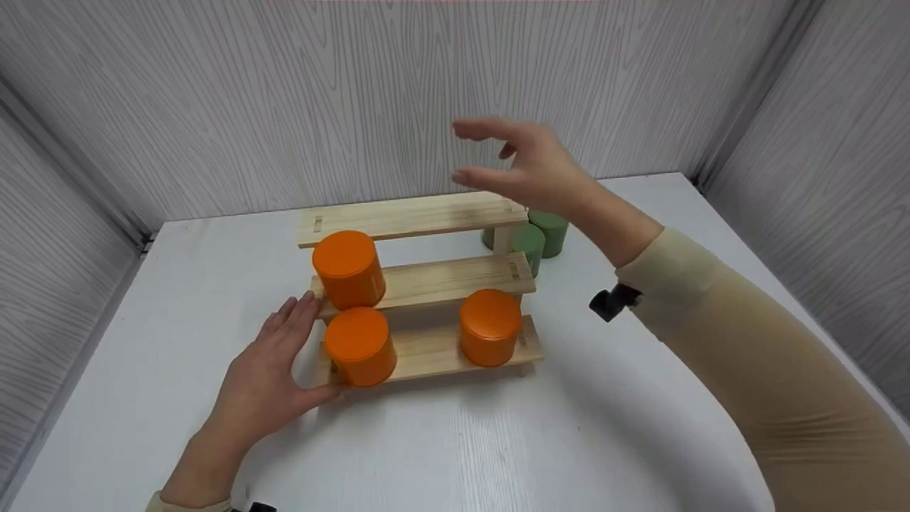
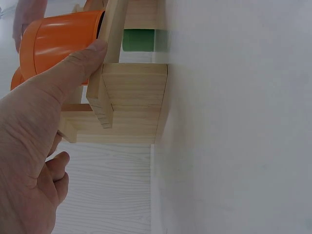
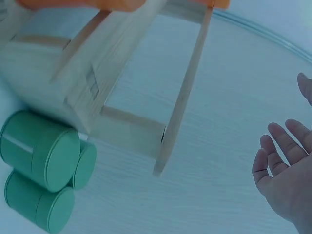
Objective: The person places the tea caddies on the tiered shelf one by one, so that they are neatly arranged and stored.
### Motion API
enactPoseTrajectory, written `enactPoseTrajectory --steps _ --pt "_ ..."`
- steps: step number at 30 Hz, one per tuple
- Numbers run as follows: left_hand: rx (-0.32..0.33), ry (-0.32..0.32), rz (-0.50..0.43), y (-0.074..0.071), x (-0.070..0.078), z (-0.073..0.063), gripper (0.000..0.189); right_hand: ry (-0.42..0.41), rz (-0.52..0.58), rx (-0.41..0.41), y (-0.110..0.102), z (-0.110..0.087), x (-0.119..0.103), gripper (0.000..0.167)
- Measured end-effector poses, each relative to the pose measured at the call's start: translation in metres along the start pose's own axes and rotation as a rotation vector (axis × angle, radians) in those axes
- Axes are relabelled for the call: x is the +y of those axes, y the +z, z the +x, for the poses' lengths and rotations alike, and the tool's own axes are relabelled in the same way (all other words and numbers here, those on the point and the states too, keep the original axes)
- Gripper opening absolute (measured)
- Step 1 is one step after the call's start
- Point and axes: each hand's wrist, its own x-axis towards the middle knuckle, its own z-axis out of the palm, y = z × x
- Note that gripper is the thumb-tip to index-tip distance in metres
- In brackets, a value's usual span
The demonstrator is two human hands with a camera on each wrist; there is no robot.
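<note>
A three-step wooden rack (image 1: 455,276) stands on a white table. An orange canister (image 1: 350,270) sits on the left of its middle step. On the bottom step are a left orange canister (image 1: 361,348) and a right orange canister (image 1: 490,327). My left hand (image 1: 263,384) rests against the rack's left end, fingers near the middle step. In the left wrist view its thumb (image 2: 73,70) lies on a step's edge beside an orange canister. Above the top step's right end, my right hand (image 1: 540,167) hovers with thumb and fingers apart, holding nothing.
Several green canisters (image 1: 547,235) stand behind the rack's right end, partly hidden by it; the right wrist view shows a green canister (image 3: 44,151) close to the rack. Wood-grain panels (image 1: 398,92) enclose the back and sides of the table (image 1: 455,455).
</note>
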Motion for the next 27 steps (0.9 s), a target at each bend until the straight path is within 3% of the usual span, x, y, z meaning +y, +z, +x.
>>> enactPoseTrajectory --steps 11,20,27 --pt "-0.009 -0.004 0.007 -0.003 0.003 -0.005 0.130 0.162 -0.038 0.092 -0.050 -0.021 0.040 0.061" --pt "-0.037 -0.032 0.016 -0.005 0.004 -0.007 0.131 0.267 -0.034 0.125 -0.063 -0.037 0.079 0.066" --pt "-0.011 -0.013 0.016 -0.004 0.002 -0.009 0.130 0.375 -0.011 0.111 -0.066 -0.047 0.109 0.073"
